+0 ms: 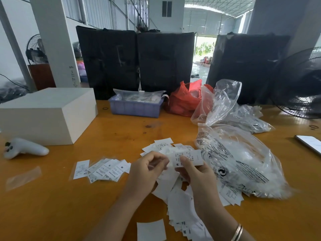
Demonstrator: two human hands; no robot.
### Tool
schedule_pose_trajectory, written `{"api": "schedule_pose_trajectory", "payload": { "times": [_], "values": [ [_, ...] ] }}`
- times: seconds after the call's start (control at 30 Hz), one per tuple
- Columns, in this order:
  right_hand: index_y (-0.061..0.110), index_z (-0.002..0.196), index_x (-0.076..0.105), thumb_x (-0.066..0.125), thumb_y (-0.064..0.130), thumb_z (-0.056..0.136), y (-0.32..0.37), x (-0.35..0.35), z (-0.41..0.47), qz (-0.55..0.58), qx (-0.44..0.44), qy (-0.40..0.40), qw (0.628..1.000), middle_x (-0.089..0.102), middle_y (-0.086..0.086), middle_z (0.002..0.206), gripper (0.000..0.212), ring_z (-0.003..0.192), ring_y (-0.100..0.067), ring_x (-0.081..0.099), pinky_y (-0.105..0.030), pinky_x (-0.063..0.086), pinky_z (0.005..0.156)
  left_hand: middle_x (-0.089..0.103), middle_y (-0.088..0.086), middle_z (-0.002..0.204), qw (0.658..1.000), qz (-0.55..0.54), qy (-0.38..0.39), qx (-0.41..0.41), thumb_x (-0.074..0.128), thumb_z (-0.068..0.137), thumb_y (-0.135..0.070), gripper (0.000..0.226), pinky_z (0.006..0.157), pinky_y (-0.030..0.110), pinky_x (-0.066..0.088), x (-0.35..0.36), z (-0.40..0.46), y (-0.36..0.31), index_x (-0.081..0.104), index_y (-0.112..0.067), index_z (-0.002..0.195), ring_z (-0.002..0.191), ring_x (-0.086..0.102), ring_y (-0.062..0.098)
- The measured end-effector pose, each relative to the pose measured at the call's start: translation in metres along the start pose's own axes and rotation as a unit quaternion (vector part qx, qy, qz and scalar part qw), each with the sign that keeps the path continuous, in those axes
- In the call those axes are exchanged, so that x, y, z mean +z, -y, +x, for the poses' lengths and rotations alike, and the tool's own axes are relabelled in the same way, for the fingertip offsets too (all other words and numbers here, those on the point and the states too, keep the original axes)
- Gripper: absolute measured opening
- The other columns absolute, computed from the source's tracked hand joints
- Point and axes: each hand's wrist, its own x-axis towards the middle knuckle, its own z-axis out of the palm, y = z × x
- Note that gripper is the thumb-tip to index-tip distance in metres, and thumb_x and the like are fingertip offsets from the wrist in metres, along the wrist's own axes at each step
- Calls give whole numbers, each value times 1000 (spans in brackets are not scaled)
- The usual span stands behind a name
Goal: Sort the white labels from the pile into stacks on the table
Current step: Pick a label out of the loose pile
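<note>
- Orange-brown wood makes up the table (121, 133), which carries everything in view.
- White labels lie in a loose pile (175, 193) at the near centre, spreading under both wrists toward the near edge.
- The right hand (194, 173) pinches one label (188, 158) between thumb and curled fingers, holding it up above the pile; an "M" shows at its lower left corner.
- The left hand (147, 168) hovers just left of that label with its fingers loosely curled; whether it has hold of anything, I cannot tell.
- Left of the hands, a fanned row of sorted labels (104, 168) lies on the table, with letters such as "S" and "M" visible.
- A single blank white piece (150, 230) lies apart at the near edge.
- Right of the pile, a clear plastic bag (243, 164) with black print lies on its side, touching the labels.
- Far centre stand a purple tray (135, 107) and a red bag (184, 101).
- At the far left sit a white box (46, 113) and, nearer, a white controller (26, 148).
- A phone (310, 142) lies at the right edge.
</note>
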Motion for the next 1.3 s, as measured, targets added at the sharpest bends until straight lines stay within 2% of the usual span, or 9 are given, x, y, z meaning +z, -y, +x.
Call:
{"api": "schedule_pose_trajectory", "payload": {
  "times": [0.07, 0.2, 0.37, 0.57, 0.77, 0.83, 0.93, 1.17, 1.3],
  "values": [
    [13, 88, 70, 70, 26, 83, 1, 0, 0, -10, -4, 3, 1000, 74, -3, 75, 14, 70, -12, 71, -20, 53, 55, 71, -16, 74, 1000, -22, 6, -17, 63, 87, -31, 5, 64, 7, 48, -1, 1, 0, 67, -28, 84, 76, 67, -2],
    [8, 89, 68, 71, 29, 81, 0, -2, 2, 26, 24, 1, 999, 73, -5, 72, 23, 74, -19, 70, -32, 53, 71, 71, -19, 76, 998, -43, 15, -37, 62, 86, -33, 7, 63, 5, 47, -3, 1, -1, 67, -29, 83, 76, 67, -4],
    [7, 87, 67, 73, 23, 79, 1, 0, 1, 65, 42, 21, 997, 73, -6, 74, 19, 73, -22, 72, -28, 54, 66, 72, -15, 76, 997, -61, 10, -46, 62, 86, -35, 12, 67, 7, 49, -1, 1, -1, 68, -24, 86, 75, 68, -1],
    [8, 94, 71, 71, 18, 82, 2, 1, -2, 3, 14, 43, 999, 75, -8, 78, 15, 72, -20, 72, -21, 55, 58, 72, -13, 69, 993, -98, -15, -66, 61, 87, -31, 9, 59, 6, 47, -2, 3, -2, 68, -24, 84, 68, 68, 0],
    [11, 93, 70, 69, 17, 85, 2, 1, -2, -34, -9, 22, 999, 74, -7, 75, 10, 70, -19, 72, -21, 54, 57, 74, -9, 73, 987, -129, 22, -88, 63, 81, -38, 13, 63, 9, 50, -2, 3, -2, 68, -27, 86, 73, 70, 4],
    [12, 92, 69, 67, 17, 87, 2, 1, -2, -32, -10, 12, 999, 74, -7, 75, 8, 70, -19, 72, -23, 57, 58, 75, -8, 77, 983, -147, 41, -102, 66, 81, -33, 11, 66, 10, 50, -1, 3, -1, 69, -26, 89, 77, 71, 6],
    [9, 93, 69, 65, 15, 88, 2, 1, -2, -7, 2, 9, 1000, 74, -10, 75, 9, 71, -22, 72, -26, 58, 61, 75, -10, 79, 983, -139, 42, -111, 68, 85, -21, 4, 64, 7, 48, -1, 3, 0, 68, -24, 88, 78, 70, 2],
    [8, 96, 69, 69, 16, 85, 3, 3, -5, 4, -4, 19, 1000, 74, -8, 77, 14, 72, -20, 73, -20, 55, 57, 74, -11, 73, 986, -126, 9, -109, 68, 84, -22, 4, 59, 8, 48, 1, 4, -1, 66, -19, 82, 71, 69, 2],
    [12, 92, 68, 68, 16, 85, 7, 3, -6, 1, -23, 24, 999, 74, -4, 76, 9, 68, -14, 72, -15, 51, 52, 74, -12, 75, 985, -123, 6, -122, 68, 83, -28, 10, 58, 7, 47, 0, 5, -1, 65, -19, 85, 70, 68, 1]
  ]
}}
